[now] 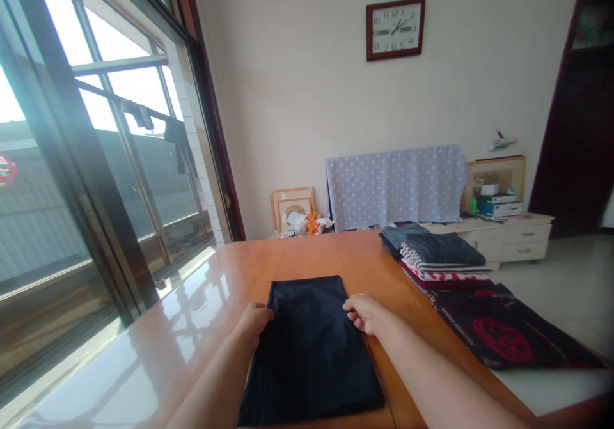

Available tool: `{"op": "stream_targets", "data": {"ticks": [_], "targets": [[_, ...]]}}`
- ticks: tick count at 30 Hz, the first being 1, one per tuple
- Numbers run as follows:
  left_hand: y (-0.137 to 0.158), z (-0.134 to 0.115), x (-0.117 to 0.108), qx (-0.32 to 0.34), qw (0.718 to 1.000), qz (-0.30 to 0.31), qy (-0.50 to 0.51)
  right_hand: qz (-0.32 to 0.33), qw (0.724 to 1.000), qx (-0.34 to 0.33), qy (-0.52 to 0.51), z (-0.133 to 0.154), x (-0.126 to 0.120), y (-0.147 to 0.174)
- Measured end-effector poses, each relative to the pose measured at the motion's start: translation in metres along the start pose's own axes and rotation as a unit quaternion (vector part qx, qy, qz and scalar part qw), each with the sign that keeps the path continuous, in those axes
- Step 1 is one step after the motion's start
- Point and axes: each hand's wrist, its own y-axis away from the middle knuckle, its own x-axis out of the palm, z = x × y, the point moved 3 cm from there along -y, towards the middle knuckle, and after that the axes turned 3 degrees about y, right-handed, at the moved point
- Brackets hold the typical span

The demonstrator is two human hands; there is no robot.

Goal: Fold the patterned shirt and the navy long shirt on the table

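Observation:
A dark navy garment (311, 352), folded into a flat rectangle, lies on the orange-brown wooden table (307, 256) right before me. At its left edge, my left hand (256, 320) has its fingers closed on the cloth. My right hand (364, 312) pinches the opposite edge with thumb and curled fingers, at nearly the same height. The garment looks smooth, and its kind cannot be made out in this folded state. Both forearms reach in from the bottom of the view, on either side of the cloth.
To the right, folded clothes (441, 253) are stacked, with jeans on top. A black bag with a red round print (508, 333) lies nearer, along the table's right edge. Windows (129, 128) line the left side. A low white cabinet (522, 240) stands by the wall.

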Motion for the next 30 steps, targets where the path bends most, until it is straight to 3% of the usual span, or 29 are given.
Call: {"op": "stream_targets", "data": {"ticks": [5, 12, 16, 18, 22, 25, 28, 30], "targets": [[0.013, -0.003, -0.012, -0.016, 0.995, 0.053, 0.08, 0.022, 0.999, -0.015, -0.018, 0.0, -0.002, 0.003], [0.023, 0.007, -0.035, 0.022, 0.986, 0.124, 0.113, 0.057, 0.986, -0.153, 0.03, 0.005, -0.012, 0.035], [0.033, 0.005, -0.038, 0.076, 0.986, 0.141, 0.05, 0.041, 0.969, -0.218, 0.113, 0.008, -0.014, 0.053], [0.039, 0.001, -0.037, 0.118, 0.986, 0.108, -0.042, 0.018, 0.957, -0.245, 0.156, 0.009, -0.013, 0.059], [0.052, -0.011, -0.038, 0.226, 0.953, 0.011, -0.2, -0.035, 0.924, -0.306, 0.227, 0.014, -0.011, 0.071], [0.065, -0.019, -0.043, 0.296, 0.916, -0.002, -0.269, -0.074, 0.867, -0.379, 0.314, 0.021, -0.015, 0.091], [0.081, -0.025, -0.055, 0.344, 0.894, -0.023, -0.287, -0.123, 0.804, -0.429, 0.392, 0.025, -0.025, 0.114], [0.088, -0.03, -0.062, 0.376, 0.889, -0.018, -0.262, -0.141, 0.792, -0.444, 0.395, 0.027, -0.034, 0.124]]}}
